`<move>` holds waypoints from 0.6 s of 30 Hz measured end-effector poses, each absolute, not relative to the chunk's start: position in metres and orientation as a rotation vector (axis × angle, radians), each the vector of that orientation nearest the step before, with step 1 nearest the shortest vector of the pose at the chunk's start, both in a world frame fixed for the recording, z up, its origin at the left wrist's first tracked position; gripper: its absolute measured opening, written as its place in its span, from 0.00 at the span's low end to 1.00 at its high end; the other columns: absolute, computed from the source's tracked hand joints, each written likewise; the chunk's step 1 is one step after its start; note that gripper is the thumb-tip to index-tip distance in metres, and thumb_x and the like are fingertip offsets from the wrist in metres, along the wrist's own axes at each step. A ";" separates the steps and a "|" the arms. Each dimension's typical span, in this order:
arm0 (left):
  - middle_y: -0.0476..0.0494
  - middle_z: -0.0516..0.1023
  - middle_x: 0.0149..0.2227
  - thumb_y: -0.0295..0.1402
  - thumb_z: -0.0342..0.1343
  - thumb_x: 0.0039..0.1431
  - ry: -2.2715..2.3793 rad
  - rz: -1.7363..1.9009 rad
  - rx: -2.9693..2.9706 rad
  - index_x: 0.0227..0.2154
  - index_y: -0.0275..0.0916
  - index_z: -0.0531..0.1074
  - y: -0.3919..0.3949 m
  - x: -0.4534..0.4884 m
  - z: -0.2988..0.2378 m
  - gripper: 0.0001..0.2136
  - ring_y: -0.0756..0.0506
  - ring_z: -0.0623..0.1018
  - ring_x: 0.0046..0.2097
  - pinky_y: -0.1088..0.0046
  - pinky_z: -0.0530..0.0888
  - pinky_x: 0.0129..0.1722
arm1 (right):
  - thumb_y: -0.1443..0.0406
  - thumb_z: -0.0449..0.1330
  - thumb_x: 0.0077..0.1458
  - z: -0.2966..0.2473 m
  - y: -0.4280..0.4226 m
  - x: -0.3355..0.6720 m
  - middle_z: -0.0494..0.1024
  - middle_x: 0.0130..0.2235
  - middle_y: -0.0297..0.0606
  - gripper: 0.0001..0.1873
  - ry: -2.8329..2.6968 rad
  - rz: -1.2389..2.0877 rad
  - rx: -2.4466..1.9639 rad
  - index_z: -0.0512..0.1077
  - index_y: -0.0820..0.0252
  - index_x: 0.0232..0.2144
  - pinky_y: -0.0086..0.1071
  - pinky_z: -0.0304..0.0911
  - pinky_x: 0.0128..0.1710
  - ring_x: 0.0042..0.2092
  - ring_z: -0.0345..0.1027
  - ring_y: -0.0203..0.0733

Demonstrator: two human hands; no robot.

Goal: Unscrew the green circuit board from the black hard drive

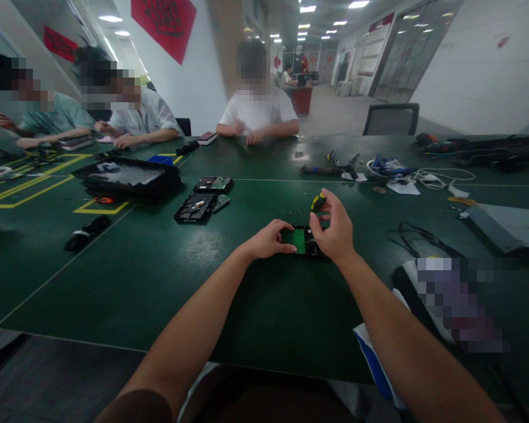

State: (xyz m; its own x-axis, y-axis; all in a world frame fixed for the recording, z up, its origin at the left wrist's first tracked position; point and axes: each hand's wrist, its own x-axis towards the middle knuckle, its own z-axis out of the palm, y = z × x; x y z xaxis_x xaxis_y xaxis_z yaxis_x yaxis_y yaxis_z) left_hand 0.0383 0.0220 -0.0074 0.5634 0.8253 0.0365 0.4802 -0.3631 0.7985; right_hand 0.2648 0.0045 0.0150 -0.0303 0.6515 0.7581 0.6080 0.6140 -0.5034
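Observation:
A black hard drive (303, 241) with a green circuit board facing up lies on the dark green table (158, 282) in front of me. My left hand (271, 239) grips its left edge, fingers curled over it. My right hand (332, 226) is closed around a screwdriver with a yellow and black handle (318, 201), held upright over the drive's right side. The screwdriver's tip is hidden behind my fingers.
More hard drives (200, 207) and a black tray (126, 176) lie at the left. Cables and tools (397, 170) are scattered at the far right, a flat grey panel (506, 223) at the right. Three people sit at the table's far side.

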 end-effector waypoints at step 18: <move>0.37 0.66 0.55 0.46 0.70 0.51 1.053 0.548 2.016 0.57 0.41 0.69 0.020 0.039 -0.002 0.33 0.46 0.74 0.40 0.64 0.75 0.39 | 0.64 0.60 0.62 0.016 0.003 0.266 0.72 0.54 0.45 0.35 -1.714 0.024 -1.056 0.57 0.46 0.68 0.41 0.80 0.34 0.44 0.75 0.47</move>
State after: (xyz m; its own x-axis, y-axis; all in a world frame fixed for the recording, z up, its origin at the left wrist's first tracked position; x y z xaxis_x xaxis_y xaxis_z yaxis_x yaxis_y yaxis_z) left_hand 0.0392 0.0201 -0.0024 0.5638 0.8257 0.0184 0.4889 -0.3516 0.7984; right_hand 0.2656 0.0033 0.0162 -0.0355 0.6482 0.7606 0.6268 0.6072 -0.4882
